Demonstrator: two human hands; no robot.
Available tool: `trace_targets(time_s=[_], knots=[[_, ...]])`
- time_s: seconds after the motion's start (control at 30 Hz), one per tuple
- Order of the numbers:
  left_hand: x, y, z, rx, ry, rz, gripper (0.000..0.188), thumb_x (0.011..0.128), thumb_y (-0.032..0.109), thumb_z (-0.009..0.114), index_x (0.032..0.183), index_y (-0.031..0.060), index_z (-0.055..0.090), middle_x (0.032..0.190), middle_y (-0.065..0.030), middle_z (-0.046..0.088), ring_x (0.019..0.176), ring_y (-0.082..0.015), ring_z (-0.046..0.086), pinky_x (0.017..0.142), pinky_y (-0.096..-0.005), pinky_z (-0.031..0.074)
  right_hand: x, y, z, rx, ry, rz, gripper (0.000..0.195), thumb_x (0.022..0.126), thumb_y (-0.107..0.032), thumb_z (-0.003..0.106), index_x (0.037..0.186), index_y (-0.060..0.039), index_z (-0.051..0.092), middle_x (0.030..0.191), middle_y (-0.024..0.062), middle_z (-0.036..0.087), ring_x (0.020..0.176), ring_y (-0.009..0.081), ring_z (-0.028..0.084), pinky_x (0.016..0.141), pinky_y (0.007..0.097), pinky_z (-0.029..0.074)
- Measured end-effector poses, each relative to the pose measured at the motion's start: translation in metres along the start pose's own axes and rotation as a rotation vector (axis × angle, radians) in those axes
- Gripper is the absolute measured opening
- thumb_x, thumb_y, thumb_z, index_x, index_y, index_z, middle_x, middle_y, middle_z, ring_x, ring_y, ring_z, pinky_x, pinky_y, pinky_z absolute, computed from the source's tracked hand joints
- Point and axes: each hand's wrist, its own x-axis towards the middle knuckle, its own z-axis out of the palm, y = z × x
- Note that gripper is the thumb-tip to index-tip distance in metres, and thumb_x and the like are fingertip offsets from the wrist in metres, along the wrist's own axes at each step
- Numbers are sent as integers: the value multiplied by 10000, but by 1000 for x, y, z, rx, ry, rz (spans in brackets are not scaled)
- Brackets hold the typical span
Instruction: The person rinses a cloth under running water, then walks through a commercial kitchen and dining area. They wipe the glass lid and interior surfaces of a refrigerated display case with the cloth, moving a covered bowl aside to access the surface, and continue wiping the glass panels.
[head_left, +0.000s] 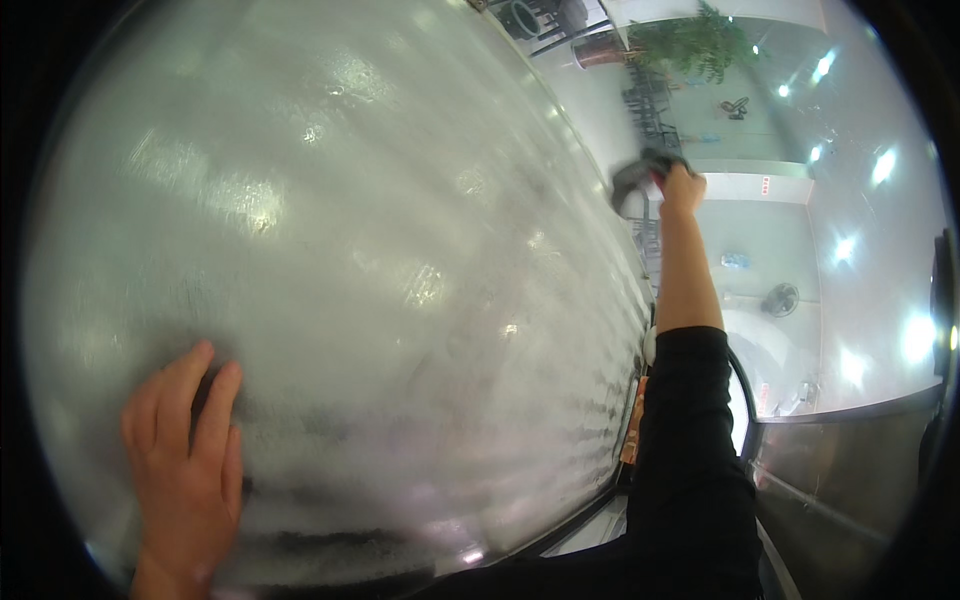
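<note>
A broad, wet-looking stainless steel surface (390, 300) fills the left and middle of the view, with streaks and bright reflections. At the lower left my left hand (184, 442) is held flat at the steel with its fingers somewhat apart. It holds nothing, and I cannot tell whether it touches the metal. My right arm, in a black sleeve, reaches out along the far edge. In my right hand (682, 187) is a dark item (634, 178) with a red part, beside the rim of the steel. Blur hides whether it is a cloth or a tool.
Beyond the rim are dark chairs (649, 105), a potted plant (682, 45) and a wall fan (781, 300). A dark-edged frame (742, 382) and a metal panel (825, 465) lie to the right of my sleeve. Bright ceiling lights (845, 247) show at the far right.
</note>
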Motion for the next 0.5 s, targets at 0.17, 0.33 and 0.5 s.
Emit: trace_targets(time_s=[0.17,0.33,0.5], knots=[[1,-2,-3,13,9,-9,460,792,14,573,1251,26,541,1354,-136,426,1249,-302,388,1061,-440,284,-81,-124,73,-251,46,-504,395,729,-176,640,1089,-29,573,1029,238,617,1000,401,584,880,426,451],[0,-4,-9,-47,34,11,493,748,0,610,1237,28,550,1350,-124,431,1230,-300,403,1045,-432,311,-20,-13,-14,-513,269,-221,351,752,-172,628,1071,-46,551,1048,205,634,977,377,608,881,416,467],[1,-3,-10,-86,44,-3,498,734,-4,621,1227,22,550,1346,-124,437,1211,-305,419,1028,-429,330,-8,0,-44,-524,304,-110,281,795,-110,560,1045,17,564,1035,218,626,972,340,619,860,398,488]])
